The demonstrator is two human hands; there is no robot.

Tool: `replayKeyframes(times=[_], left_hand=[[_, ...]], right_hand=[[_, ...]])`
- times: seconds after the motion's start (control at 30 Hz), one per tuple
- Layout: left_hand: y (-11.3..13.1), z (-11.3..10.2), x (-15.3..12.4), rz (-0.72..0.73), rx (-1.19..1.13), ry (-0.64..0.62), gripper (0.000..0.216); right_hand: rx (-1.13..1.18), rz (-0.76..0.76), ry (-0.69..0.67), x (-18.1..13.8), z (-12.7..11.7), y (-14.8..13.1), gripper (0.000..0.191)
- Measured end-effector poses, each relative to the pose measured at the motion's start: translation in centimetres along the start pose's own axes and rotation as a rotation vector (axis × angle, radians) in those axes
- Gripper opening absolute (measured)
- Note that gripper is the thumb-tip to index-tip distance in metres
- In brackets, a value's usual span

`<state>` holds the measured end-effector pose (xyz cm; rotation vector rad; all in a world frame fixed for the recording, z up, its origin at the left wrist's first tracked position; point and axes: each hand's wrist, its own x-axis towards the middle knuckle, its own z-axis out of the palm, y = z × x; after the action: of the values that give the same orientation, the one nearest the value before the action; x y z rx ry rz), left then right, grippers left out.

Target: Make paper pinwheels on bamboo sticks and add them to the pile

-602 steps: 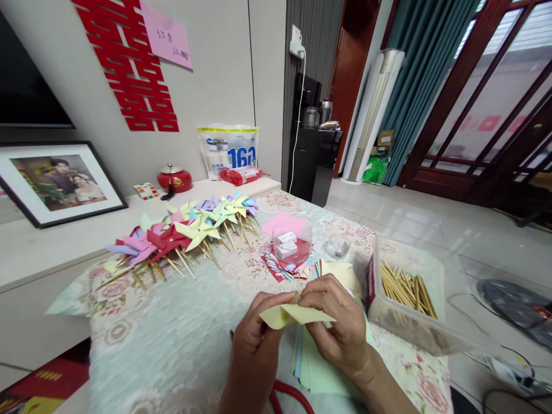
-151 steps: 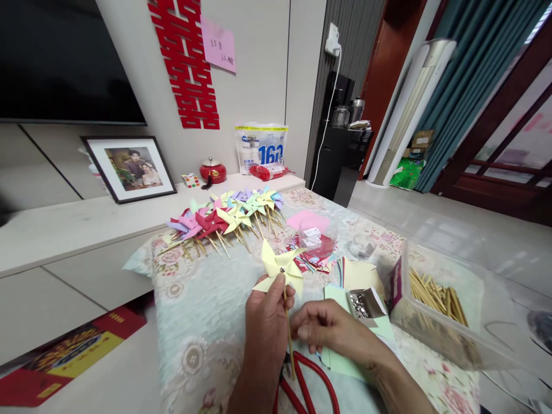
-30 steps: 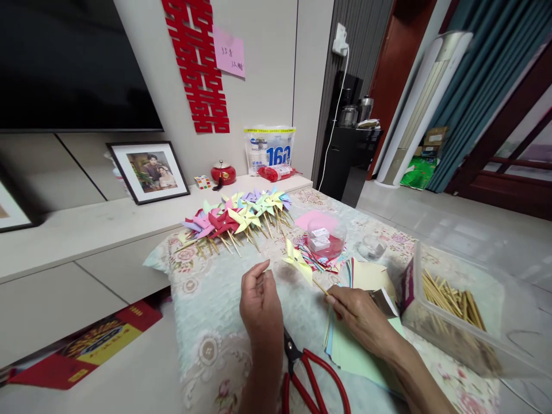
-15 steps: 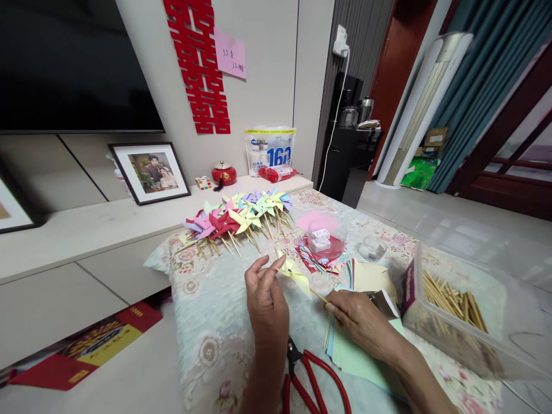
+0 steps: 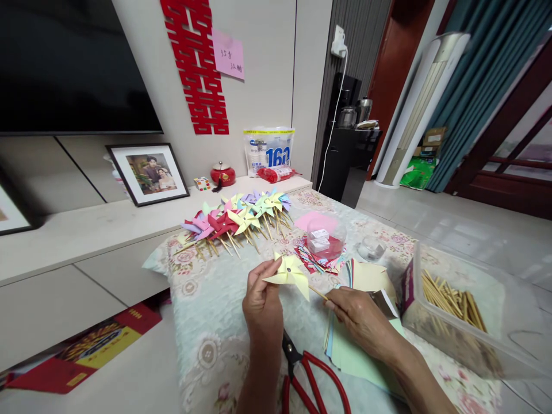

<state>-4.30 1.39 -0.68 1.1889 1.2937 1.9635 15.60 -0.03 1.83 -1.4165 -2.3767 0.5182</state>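
Observation:
A pale yellow paper pinwheel [image 5: 290,272] on a thin wooden stick hangs just above the cloth-covered table [image 5: 207,310]. My right hand [image 5: 357,313] pinches the lower end of its stick. My left hand [image 5: 262,296] is raised beside it, thumb and fingers closed on the tip of one yellow blade. Behind them, a row of finished pinwheels [image 5: 235,217] in several colours lies on the table.
Red scissors [image 5: 308,376] lie near the front edge between my arms. A stack of coloured paper sheets [image 5: 357,359] sits under my right hand. A clear box of wooden sticks [image 5: 452,305] stands at the right. A clear tub [image 5: 325,238] on paper scraps sits mid-table.
My left hand has closed on a blade of the yellow pinwheel, which has turned to face me more. My right hand holds the stick in the same place.

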Motion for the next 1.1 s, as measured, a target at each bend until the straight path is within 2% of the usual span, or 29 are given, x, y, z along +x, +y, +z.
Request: replayKeyframes(times=[0.17, 0.3, 0.37, 0.57, 0.7, 0.87, 1.1], left_hand=[[0.2, 0.3, 0.0, -0.176, -0.194, -0.007, 0.022], [1.0, 0.5, 0.4, -0.425, -0.508, -0.049, 0.042], [1.2, 0.4, 0.7, -0.525, -0.616, -0.083, 0.048], [0.7, -0.7, 1.2, -0.746, -0.797, -0.218, 0.045], [0.2, -1.4, 1.2, -0.795, -0.857, -0.296, 0.050], [-0.2, -1.7, 1.2, -0.776, -0.830, -0.349, 0.052], [0.2, -1.9, 1.2, -0.771, -0.738, -0.305, 0.052]], right_hand=[[0.002, -0.004, 0.012, 0.0, 0.0, 0.1, 0.037], [-0.002, -0.013, 0.028, 0.0, 0.0, 0.3, 0.038], [0.001, -0.033, 0.034, -0.1, -0.1, 0.4, 0.038], [-0.004, -0.056, 0.014, -0.1, -0.2, 0.4, 0.039], [-0.022, -0.051, -0.013, -0.1, -0.2, 0.2, 0.041], [-0.023, -0.054, -0.030, -0.1, -0.2, 0.2, 0.042], [-0.017, -0.071, -0.029, -0.1, 0.0, 0.4, 0.039]])
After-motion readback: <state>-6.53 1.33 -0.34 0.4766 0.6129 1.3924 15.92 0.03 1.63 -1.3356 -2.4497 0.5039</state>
